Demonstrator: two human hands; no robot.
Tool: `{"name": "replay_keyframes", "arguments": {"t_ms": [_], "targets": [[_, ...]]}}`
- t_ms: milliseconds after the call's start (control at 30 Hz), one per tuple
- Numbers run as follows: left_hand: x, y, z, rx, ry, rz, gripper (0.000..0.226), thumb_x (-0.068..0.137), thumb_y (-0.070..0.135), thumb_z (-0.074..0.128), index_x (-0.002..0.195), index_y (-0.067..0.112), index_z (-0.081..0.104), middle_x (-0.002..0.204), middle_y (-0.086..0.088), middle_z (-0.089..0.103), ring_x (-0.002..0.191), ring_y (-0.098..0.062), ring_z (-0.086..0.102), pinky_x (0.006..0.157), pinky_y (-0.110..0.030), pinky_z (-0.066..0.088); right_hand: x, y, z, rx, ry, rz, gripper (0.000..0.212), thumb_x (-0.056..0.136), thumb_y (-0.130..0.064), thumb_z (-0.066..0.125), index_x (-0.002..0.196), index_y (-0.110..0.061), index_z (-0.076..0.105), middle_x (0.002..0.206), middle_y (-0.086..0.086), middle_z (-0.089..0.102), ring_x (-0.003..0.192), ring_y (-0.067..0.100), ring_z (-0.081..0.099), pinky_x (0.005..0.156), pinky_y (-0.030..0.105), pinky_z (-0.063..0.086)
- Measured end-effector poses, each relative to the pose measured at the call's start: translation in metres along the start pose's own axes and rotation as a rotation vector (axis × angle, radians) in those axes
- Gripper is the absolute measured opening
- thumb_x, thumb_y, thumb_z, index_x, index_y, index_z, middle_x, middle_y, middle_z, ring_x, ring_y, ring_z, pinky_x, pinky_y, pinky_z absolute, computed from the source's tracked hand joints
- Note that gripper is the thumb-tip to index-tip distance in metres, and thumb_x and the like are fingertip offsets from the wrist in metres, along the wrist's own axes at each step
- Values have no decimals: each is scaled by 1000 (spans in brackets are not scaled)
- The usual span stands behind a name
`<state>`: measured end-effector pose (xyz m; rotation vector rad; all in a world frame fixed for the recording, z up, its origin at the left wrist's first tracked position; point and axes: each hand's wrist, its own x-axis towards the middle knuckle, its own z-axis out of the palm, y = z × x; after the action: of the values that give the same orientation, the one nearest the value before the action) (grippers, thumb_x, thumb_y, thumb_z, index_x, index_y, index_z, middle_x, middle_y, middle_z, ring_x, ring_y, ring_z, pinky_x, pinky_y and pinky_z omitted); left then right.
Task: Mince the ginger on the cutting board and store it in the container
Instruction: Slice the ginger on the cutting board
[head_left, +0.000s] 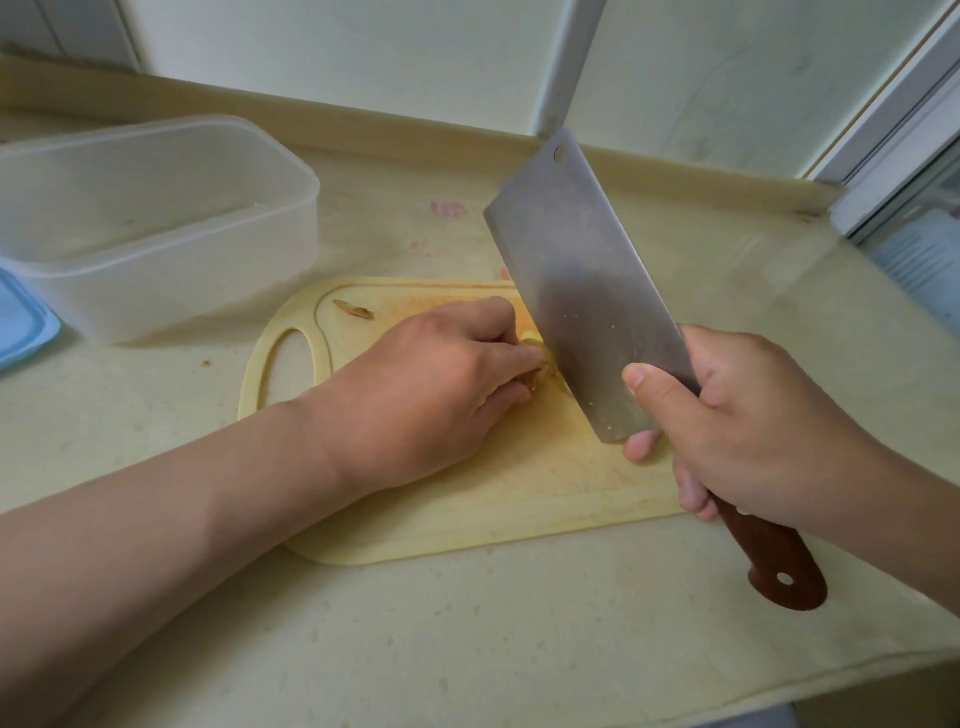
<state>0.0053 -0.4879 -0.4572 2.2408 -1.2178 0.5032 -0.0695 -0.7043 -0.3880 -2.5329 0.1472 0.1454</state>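
**— Where's the ginger, and which hand is on it?**

— Near the middle of the cutting board (467, 509). My left hand (431, 384) is curled over the ginger (537, 358) with the fingertips pinning it. My right hand (748, 431) is clenched round the cleaver (582, 291), thumb on the flat of the blade.

**— How does the blade lie to it?**

— The blade runs from the board's near right edge toward its far side. The ginger is just left of the cutting edge, so the next chop falls beside my fingertips.

**— Anything you can't make out?**

— My left hand and the blade cover most of the ginger, so I can't tell its long axis or whether steel touches it. The container (156, 223) stands open past the board's far left corner.
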Motion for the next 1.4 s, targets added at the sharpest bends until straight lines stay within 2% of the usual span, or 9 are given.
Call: {"name": "replay_keyframes", "arguments": {"t_ms": [167, 267, 400, 600, 767, 1033, 1167, 1333, 1400], "targets": [[0, 0, 2, 23, 6, 22, 17, 87, 16, 66, 96, 6, 76, 87, -6, 63, 74, -24, 62, 66, -36, 50, 3, -8, -11, -65, -93, 53, 23, 106, -33, 46, 94, -16, 56, 46, -11, 63, 51, 28, 71, 35, 21, 42], [0, -1, 3, 33, 11, 32, 16, 88, 14, 64, 93, 3, 74, 86, -8, 63, 73, -25, 62, 67, -34, 46, 12, -19, -16, -93, -131, 38, 19, 107, -31, 46, 93, -21, 54, 45, -8, 63, 57, 31, 73, 36, 26, 44], [-1, -1, 2, 38, 22, 58, 16, 89, 14, 64, 96, 3, 74, 87, -10, 62, 74, -28, 63, 66, -38, 52, 30, -28, -11, -99, -168, -9, 15, 108, -27, 47, 97, -19, 54, 58, -1, 71, 42, 22, 62, 39, 29, 49], [-1, -3, 3, 14, 25, 67, 19, 92, 16, 64, 104, 5, 75, 90, -9, 64, 77, -25, 65, 68, -38, 52, 38, -35, -9, -110, -199, 27, 19, 110, -27, 44, 97, -15, 51, 68, 14, 73, 32, 17, 52, 36, 24, 43], [-1, -4, 2, 26, 33, 83, 24, 93, 17, 65, 112, 6, 74, 92, -8, 64, 78, -24, 64, 72, -33, 51, 37, -39, -7, -157, -192, 17, 23, 109, -25, 41, 98, -8, 51, 70, 16, 72, 33, 18, 53, 41, 27, 49], [-1, -5, 1, -2, 38, 100, 23, 93, 19, 66, 108, 6, 76, 92, -8, 66, 78, -26, 67, 68, -38, 57, 33, -46, -6, -188, -181, 24, 23, 109, -23, 42, 99, -4, 51, 73, 20, 72, 38, 21, 56, 42, 30, 52], [-4, -4, -1, 8, 49, 115, 21, 89, 20, 69, 106, 9, 77, 90, -7, 66, 74, -24, 65, 65, -37, 56, 41, -59, 8, -268, -158, -1, 20, 105, -19, 42, 96, -5, 53, 74, 23, 73, 46, 29, 63, 47, 39, 59], [-8, -5, -4, 8, 62, 79, 28, 94, 26, 60, 111, 10, 76, 94, -7, 64, 75, -21, 61, 69, -28, 51, 51, -60, 7, -193, -137, 22, 23, 107, -22, 42, 94, -5, 52, 77, 21, 74, 38, 21, 57, 42, 31, 54], [-7, -4, -3, 21, 71, 78, 28, 94, 24, 60, 111, 7, 75, 95, -10, 61, 73, -23, 60, 68, -29, 51, 47, -51, 5, -114, -103, 49, 24, 107, -24, 42, 98, -5, 53, 77, 18, 75, 35, 18, 55, 41, 27, 50]]}}
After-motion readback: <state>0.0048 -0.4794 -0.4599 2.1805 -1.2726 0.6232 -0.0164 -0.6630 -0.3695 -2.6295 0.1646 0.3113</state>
